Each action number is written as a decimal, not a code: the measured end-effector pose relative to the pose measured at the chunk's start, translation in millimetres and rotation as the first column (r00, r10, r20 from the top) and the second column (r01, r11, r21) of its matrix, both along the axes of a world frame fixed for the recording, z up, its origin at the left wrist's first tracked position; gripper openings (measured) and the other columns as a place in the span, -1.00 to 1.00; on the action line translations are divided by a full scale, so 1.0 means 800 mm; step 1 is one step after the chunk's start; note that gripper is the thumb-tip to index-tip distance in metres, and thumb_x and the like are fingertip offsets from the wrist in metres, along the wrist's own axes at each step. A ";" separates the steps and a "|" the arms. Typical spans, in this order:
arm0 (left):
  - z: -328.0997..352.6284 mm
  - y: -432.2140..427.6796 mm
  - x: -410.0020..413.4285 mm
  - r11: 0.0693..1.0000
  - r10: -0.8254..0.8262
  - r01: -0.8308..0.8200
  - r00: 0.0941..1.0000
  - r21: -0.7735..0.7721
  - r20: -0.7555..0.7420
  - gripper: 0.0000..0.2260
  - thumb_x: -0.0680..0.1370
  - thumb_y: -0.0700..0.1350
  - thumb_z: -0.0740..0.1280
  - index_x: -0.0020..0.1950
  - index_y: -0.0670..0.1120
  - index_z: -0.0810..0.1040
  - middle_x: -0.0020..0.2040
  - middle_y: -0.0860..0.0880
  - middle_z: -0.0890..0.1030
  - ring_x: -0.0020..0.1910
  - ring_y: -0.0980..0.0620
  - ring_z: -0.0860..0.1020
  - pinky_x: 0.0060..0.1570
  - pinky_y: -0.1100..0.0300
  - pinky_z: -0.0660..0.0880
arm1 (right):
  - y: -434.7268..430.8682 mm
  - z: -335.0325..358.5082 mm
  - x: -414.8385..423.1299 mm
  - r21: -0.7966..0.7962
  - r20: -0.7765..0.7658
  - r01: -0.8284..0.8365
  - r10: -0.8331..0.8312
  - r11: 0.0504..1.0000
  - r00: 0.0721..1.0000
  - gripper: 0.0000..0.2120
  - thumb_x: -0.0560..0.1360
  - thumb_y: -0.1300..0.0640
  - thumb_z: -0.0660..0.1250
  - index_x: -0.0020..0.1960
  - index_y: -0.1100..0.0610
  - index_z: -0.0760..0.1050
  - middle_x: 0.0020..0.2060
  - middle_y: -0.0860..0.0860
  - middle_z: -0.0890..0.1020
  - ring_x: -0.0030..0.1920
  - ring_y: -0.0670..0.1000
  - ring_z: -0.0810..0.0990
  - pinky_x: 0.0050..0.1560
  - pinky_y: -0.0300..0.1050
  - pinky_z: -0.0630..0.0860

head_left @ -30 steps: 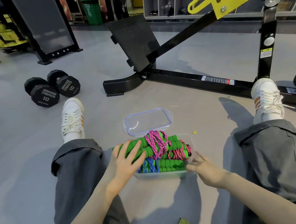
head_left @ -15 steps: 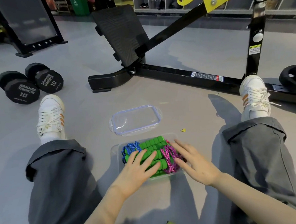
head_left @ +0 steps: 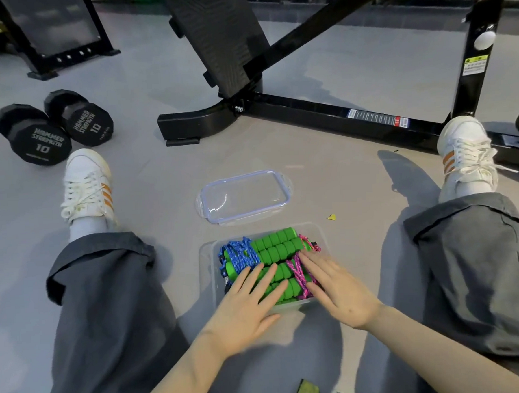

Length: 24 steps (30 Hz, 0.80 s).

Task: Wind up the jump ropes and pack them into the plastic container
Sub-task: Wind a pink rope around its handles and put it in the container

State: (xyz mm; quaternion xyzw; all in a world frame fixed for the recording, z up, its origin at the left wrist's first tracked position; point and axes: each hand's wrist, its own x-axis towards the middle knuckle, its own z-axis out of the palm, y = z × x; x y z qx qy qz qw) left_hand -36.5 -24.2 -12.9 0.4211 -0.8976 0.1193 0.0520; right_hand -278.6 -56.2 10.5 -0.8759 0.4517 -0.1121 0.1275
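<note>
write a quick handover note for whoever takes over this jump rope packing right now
Left hand: flat, fingers straight, pressing on the jump ropes.
Right hand: flat, fingers straight, resting on the pink cord.
Plastic container: on the floor, with the wound ropes inside it.
Lid: off, lying on the floor just beyond the container.
Done: ropes wound and packed.
Left: probably settle the ropes down, then fit the lid.
</note>
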 end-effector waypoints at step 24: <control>-0.041 0.011 -0.001 0.979 0.051 -0.050 0.999 -0.199 0.000 -0.50 0.42 -0.23 0.22 0.36 -0.21 0.29 0.24 -0.22 0.56 0.30 -0.21 0.32 0.38 -0.09 0.07 | 0.009 -0.021 0.029 -0.236 -0.112 0.039 -0.067 0.971 0.991 -0.35 0.57 -0.22 -0.09 0.36 0.28 0.27 0.33 0.21 0.44 0.34 0.11 0.40 0.46 -0.08 0.06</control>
